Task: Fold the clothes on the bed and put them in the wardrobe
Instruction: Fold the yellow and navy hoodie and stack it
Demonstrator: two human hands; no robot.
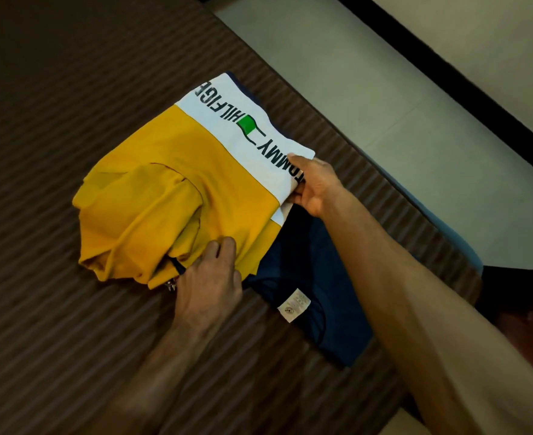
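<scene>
- Right hand (317, 186): fingers pinch the white edge of the shirt (190, 183) at its near right corner, thumb on top.
- Left hand (210, 277): fingers curled onto the shirt's yellow near edge, gripping the cloth; fingertips partly hidden.
- Shirt: yellow, white and navy, partly folded, printed white band along its far side; lies on the bed (70, 89).
- Label (294, 305): white, on the navy part, right of the left hand.
- Floor (384, 105): pale, beyond the shirt's right.
</scene>
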